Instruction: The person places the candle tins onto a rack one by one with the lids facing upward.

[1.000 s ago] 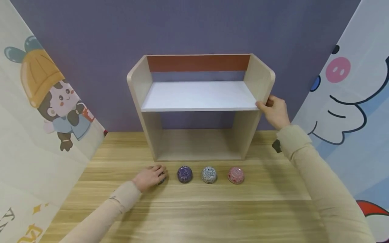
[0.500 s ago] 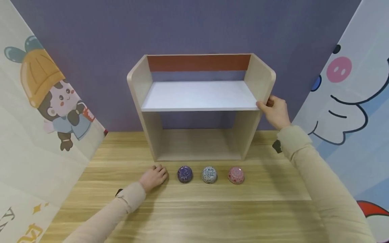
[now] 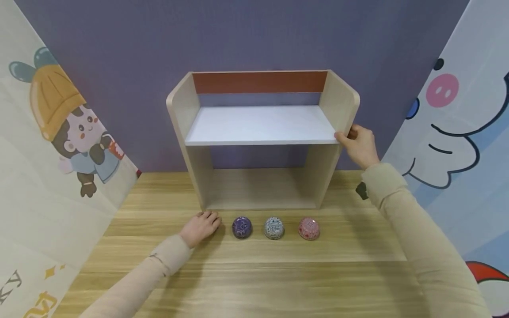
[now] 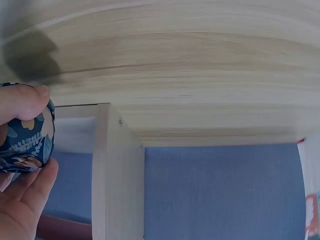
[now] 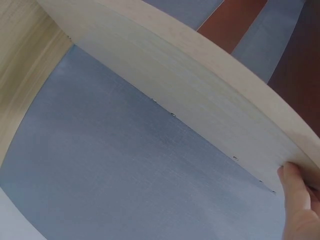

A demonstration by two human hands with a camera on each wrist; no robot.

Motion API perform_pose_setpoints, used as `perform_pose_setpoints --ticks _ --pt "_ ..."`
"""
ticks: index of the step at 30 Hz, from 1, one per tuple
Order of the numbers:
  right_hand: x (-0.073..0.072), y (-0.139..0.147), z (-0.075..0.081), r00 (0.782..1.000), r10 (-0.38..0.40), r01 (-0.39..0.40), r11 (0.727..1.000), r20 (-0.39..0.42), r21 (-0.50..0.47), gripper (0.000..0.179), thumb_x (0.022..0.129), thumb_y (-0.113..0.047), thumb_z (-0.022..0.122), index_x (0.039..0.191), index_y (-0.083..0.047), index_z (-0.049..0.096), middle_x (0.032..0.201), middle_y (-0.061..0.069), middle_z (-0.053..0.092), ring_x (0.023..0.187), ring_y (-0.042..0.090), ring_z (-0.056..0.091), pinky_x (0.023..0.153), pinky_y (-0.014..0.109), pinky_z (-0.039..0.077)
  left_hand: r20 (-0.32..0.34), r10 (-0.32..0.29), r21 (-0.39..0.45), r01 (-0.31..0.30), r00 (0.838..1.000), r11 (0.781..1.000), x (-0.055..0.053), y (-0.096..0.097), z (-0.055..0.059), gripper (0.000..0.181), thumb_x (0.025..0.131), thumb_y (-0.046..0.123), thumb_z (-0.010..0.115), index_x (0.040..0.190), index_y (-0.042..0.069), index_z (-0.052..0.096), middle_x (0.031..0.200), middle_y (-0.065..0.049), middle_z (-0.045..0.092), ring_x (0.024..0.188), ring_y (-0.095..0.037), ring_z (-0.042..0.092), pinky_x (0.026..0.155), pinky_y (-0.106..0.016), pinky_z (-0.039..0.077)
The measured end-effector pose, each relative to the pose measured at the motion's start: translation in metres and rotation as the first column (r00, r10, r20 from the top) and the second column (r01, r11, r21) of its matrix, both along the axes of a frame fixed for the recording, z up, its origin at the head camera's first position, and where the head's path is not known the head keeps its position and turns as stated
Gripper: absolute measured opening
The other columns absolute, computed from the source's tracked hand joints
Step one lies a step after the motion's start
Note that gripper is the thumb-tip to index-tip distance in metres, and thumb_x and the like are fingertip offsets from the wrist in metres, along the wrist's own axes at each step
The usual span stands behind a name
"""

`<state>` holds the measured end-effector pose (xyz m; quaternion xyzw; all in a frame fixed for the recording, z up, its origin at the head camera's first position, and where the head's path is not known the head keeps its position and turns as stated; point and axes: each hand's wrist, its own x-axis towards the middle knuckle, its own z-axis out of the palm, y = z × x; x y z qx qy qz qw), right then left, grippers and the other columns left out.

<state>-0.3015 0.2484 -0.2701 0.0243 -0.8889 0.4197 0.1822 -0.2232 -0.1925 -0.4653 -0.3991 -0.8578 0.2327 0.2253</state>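
Note:
My left hand (image 3: 200, 228) is just in front of the shelf unit's lower left corner. In the left wrist view its thumb and fingers pinch a small round tin (image 4: 30, 142), dark blue with a floral pattern. From the head view the back of the hand hides that tin. My right hand (image 3: 361, 145) grips the front edge of the right side panel (image 3: 341, 99), thumb by the white middle board (image 3: 260, 126). A purple tin (image 3: 242, 227), a white-and-blue tin (image 3: 274, 228) and a pink tin (image 3: 309, 229) sit in a row before the shelf unit.
The pale wooden shelf unit stands on the wood-grain table (image 3: 278, 287), against a blue-grey backdrop (image 3: 258, 35). Its lower board (image 3: 260, 190) lies close behind the tins. Printed cartoon panels flank the table. A small dark object (image 3: 362, 191) lies near the right sleeve.
My left hand has shifted slightly right and toward the shelf unit. The tin glimpsed under its fingers a second ago is now hidden from the head view. My right hand stays in place.

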Motion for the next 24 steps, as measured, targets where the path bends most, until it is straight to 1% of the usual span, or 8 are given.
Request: perform_pose_setpoints --ticks 3,7,10,14,17,20,23,24 --pt "0.000 0.000 -0.001 1.000 0.000 0.000 1.000 0.010 -0.002 0.052 0.089 -0.033 0.056 0.124 0.005 0.052 0.117 0.025 0.059 0.102 0.029 0.058 0.070 0.012 0.042 -0.002 -0.018 0.056 0.018 1.000 0.998 0.001 0.001 0.005 0.041 0.069 -0.002 0.069 0.109 0.006 0.059 0.103 -0.010 0.057 0.095 -0.025 0.057 0.073 -0.029 0.055" --pt "-0.001 0.001 -0.001 1.000 -0.003 0.003 1.000 0.008 -0.004 0.052 0.089 -0.033 0.056 0.124 0.004 0.052 0.117 0.025 0.059 0.102 0.029 0.058 0.070 0.011 0.042 -0.002 -0.035 0.107 0.035 0.999 0.994 0.001 0.003 0.015 0.048 0.067 0.004 0.075 0.112 0.003 0.058 0.107 -0.013 0.057 0.097 -0.027 0.058 0.076 -0.031 0.055" --pt "-0.001 0.000 -0.002 1.000 -0.006 0.006 1.000 0.005 -0.001 0.051 0.089 -0.033 0.056 0.124 0.005 0.052 0.117 0.025 0.059 0.102 0.029 0.058 0.068 0.010 0.041 0.014 -0.027 0.146 0.024 1.000 0.989 0.001 0.005 0.023 0.052 0.066 0.002 0.076 0.115 0.001 0.057 0.109 -0.015 0.057 0.098 -0.029 0.058 0.078 -0.031 0.055" --pt "-0.001 0.000 -0.001 1.000 -0.008 0.008 1.000 0.001 0.003 0.052 0.089 -0.032 0.056 0.124 0.005 0.052 0.117 0.026 0.059 0.102 0.030 0.058 0.067 0.009 0.041 0.045 -0.018 0.204 0.008 0.999 0.979 0.001 0.005 0.032 0.054 0.065 -0.007 0.072 0.116 -0.003 0.055 0.112 -0.017 0.057 0.100 -0.031 0.058 0.082 -0.034 0.054" --pt "-0.001 0.001 -0.001 1.000 -0.011 0.011 1.000 -0.002 0.006 0.052 0.089 -0.033 0.056 0.124 0.006 0.052 0.117 0.026 0.059 0.102 0.031 0.058 0.067 0.009 0.041 0.086 -0.009 0.247 -0.013 0.996 0.969 0.001 0.006 0.038 0.055 0.066 -0.005 0.072 0.118 -0.005 0.053 0.114 -0.019 0.056 0.103 -0.033 0.056 0.086 -0.036 0.052" --pt "0.000 0.000 0.000 1.000 -0.010 0.010 1.000 -0.001 0.006 0.052 0.089 -0.032 0.056 0.124 0.006 0.052 0.117 0.027 0.058 0.102 0.032 0.058 0.067 0.009 0.041 0.122 0.004 0.297 -0.040 0.993 0.954 0.002 0.007 0.041 0.056 0.067 -0.002 0.074 0.119 -0.005 0.052 0.116 -0.019 0.056 0.106 -0.033 0.055 0.092 -0.038 0.049" --pt "0.000 -0.001 0.000 1.000 -0.009 0.009 1.000 0.003 0.006 0.052 0.089 -0.033 0.056 0.124 0.006 0.051 0.117 0.027 0.058 0.104 0.032 0.058 0.068 0.010 0.042 0.140 0.000 0.370 -0.052 0.990 0.928 0.003 0.008 0.043 0.059 0.065 0.003 0.077 0.118 -0.006 0.053 0.116 -0.020 0.057 0.108 -0.033 0.054 0.095 -0.039 0.047" --pt "0.000 -0.001 0.000 1.000 -0.007 0.007 1.000 0.004 0.006 0.052 0.089 -0.032 0.056 0.124 0.006 0.051 0.118 0.026 0.058 0.104 0.032 0.057 0.069 0.011 0.042 0.145 -0.004 0.397 -0.054 0.989 0.916 0.003 0.009 0.044 0.060 0.064 0.002 0.077 0.118 -0.006 0.053 0.115 -0.020 0.057 0.108 -0.033 0.054 0.096 -0.040 0.046"
